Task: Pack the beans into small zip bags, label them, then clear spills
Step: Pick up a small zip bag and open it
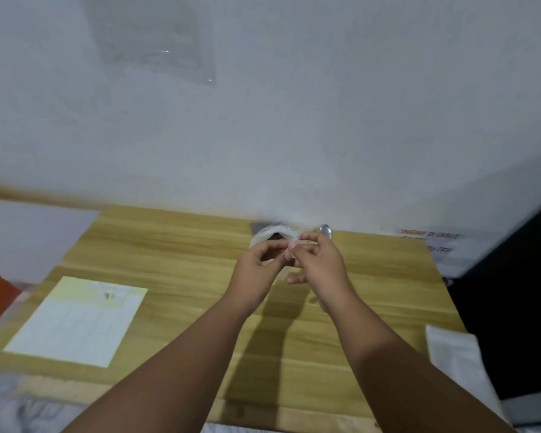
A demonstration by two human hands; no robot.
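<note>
Near the table's [175, 245] 12 o'clock edge, the left hand [256, 260] and right hand [319, 264], fingers curled, each pinch the top of a small clear zip bag [295, 243] between them; just behind sits an open bean bag [272, 235], with a spoon [326, 230] at its 3 o'clock

Small clear zip bag [283, 270]: blurred, top edge pinched between left hand [256, 260] and right hand [319, 264]. Just behind it, open white bag [261, 237] with dark beans [275, 235] inside. Label sheet [75, 320] lies flat, near-left on worktop [185, 245].
</note>
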